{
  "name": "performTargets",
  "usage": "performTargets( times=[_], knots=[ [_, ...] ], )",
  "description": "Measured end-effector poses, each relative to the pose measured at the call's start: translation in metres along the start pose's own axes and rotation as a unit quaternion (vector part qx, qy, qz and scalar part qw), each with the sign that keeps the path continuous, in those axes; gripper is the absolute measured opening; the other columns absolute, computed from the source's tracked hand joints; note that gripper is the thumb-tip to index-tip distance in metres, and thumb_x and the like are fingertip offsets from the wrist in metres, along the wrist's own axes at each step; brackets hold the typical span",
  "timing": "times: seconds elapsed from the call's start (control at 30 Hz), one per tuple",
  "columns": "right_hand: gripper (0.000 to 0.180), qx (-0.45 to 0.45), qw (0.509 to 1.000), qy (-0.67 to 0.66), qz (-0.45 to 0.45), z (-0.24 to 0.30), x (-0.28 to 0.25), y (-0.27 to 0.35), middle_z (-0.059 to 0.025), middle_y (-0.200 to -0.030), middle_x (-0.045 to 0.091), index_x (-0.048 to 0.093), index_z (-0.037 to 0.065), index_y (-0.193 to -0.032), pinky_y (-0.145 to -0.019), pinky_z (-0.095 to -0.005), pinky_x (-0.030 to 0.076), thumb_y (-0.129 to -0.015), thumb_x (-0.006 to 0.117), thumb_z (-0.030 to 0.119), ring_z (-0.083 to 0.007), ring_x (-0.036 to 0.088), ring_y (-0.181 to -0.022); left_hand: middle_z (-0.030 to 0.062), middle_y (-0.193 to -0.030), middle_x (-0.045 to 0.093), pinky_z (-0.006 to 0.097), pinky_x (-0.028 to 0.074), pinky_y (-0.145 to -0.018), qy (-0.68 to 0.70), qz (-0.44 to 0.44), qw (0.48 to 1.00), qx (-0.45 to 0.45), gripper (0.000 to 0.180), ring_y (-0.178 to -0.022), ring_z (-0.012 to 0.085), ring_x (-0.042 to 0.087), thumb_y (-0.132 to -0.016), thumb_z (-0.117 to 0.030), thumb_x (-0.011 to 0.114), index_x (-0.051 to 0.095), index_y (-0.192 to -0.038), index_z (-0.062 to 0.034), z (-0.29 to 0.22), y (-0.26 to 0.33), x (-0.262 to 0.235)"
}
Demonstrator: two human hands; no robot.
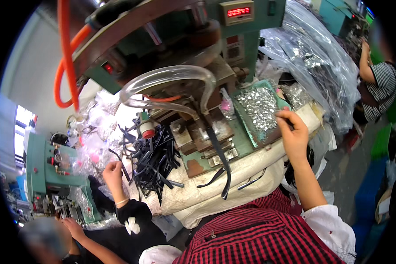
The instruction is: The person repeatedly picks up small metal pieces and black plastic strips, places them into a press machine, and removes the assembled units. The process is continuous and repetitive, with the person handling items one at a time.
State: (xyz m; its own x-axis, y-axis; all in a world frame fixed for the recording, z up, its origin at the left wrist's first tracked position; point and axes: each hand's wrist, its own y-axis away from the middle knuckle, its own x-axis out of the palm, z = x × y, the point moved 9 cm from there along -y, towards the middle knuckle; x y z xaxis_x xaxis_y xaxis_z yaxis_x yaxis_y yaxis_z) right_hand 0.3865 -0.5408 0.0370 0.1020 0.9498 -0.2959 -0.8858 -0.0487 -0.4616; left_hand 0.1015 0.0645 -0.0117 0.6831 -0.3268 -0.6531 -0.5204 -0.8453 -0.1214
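My left hand (113, 176), below a black sleeve with a white bow, is closed in a pinch on a dark eyeglass temple (124, 169) beside a heap of similar temples (156, 158). My right hand (292, 130) is held over the right edge of a green tray (246, 121) of small shiny metal pieces (257, 108). Its thumb and forefinger are pinched together; whatever they hold is too small to make out. Between my hands, one dark temple (220, 154) sticks out of the press fixture (207, 132) toward me. Two more temples (211, 178) lie on the pale cloth in front.
A green press (259, 31) with a red-lit counter rises ahead, with a clear hose (171, 70) looping over its fixture. Orange tubing (66, 57) hangs at the left. Clear plastic bags (312, 57) fill the back right. Co-workers sit at the lower left and far right.
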Motion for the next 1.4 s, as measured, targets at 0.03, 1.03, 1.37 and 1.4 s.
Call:
performTargets(
  times=[0.03, 1.03, 1.37, 1.4],
  knots=[
    [0.012, 0.012, 0.998, -0.051, 0.021, 0.018, 0.010, -0.002, -0.0085, -0.095, 0.073, 0.072, 0.000, -0.100, -0.087, -0.0303, 0.052, -0.088, 0.068, -0.001, -0.0167, 0.067, -0.087, 0.0048, -0.078, 0.074, 0.023, 0.041, -0.053, 0.102, 0.033, 0.994, -0.010, 0.010, -0.057, 0.0090, 0.057, -0.088, -0.013, 0.071, 0.074, -0.087, -0.0027, -0.032, 0.012, 0.006],
    [0.033, -0.087, 0.924, 0.355, 0.115, 0.016, 0.079, -0.032, -0.0226, -0.130, 0.062, 0.073, 0.005, -0.109, -0.110, -0.0478, 0.041, -0.079, 0.079, 0.016, -0.0402, 0.048, -0.135, 0.0122, -0.095, 0.074, 0.024, 0.042, -0.043, 0.121, -0.022, 0.713, 0.691, 0.029, -0.053, 0.0129, 0.060, -0.073, -0.011, 0.088, 0.067, -0.093, -0.0061, -0.338, 0.246, 0.109],
    [0.010, -0.154, 0.950, 0.267, 0.040, 0.006, 0.068, -0.025, -0.0148, -0.105, 0.070, 0.068, 0.003, -0.090, -0.091, -0.0439, 0.050, -0.084, 0.071, 0.010, -0.0350, 0.064, -0.109, 0.0139, -0.102, 0.074, 0.027, 0.045, -0.049, 0.123, 0.005, 0.776, 0.619, 0.022, -0.059, 0.0154, 0.062, -0.076, -0.011, 0.083, 0.069, -0.092, -0.0053, -0.336, 0.250, 0.097],
    [0.009, -0.138, 0.958, 0.248, 0.037, 0.007, 0.066, -0.027, -0.0144, -0.101, 0.070, 0.067, 0.003, -0.090, -0.087, -0.0441, 0.050, -0.085, 0.070, 0.010, -0.0347, 0.064, -0.103, 0.0141, -0.104, 0.074, 0.028, 0.048, -0.051, 0.106, 0.030, 0.785, 0.609, 0.020, -0.061, 0.0161, 0.063, -0.078, -0.010, 0.081, 0.070, -0.093, -0.0046, -0.333, 0.249, 0.087]
  ],
)
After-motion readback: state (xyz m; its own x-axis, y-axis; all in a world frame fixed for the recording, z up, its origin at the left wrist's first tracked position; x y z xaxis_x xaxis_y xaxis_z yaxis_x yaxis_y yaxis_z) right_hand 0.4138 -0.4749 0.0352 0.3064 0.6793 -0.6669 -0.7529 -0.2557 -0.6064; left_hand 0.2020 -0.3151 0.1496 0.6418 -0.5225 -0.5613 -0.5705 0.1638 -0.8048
